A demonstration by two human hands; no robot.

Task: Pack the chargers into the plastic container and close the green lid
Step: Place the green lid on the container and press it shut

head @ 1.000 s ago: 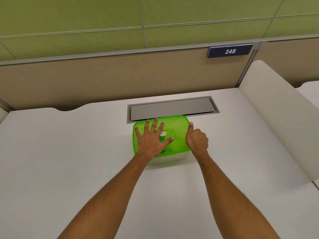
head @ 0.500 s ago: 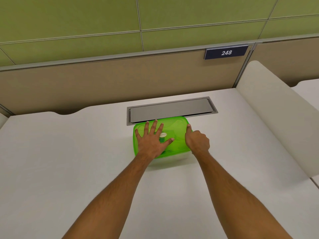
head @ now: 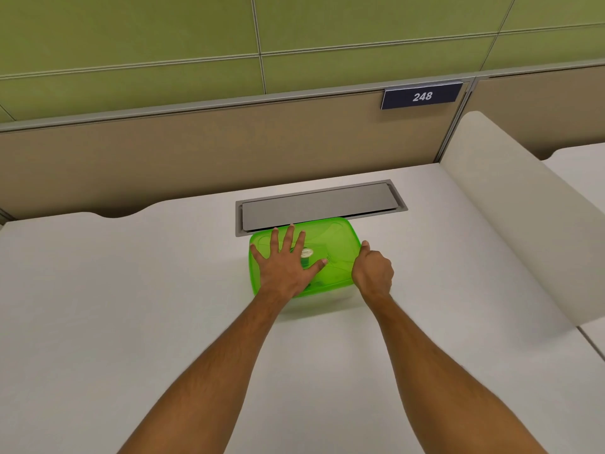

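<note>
A translucent green lid covers the clear plastic container on the white desk. My left hand lies flat on the lid's left half, fingers spread. My right hand is curled at the lid's right edge, thumb up against the rim, fingers wrapped around the container's side. A small white and green label shows at the lid's middle. The chargers are not clearly visible through the lid.
A grey metal cable hatch is set into the desk just behind the container. A beige partition with a "248" plate runs along the back. A white divider borders the right side.
Both hands stay where they were on the lid and container. My right hand has shifted very slightly along the right edge; the view has drifted a little.
</note>
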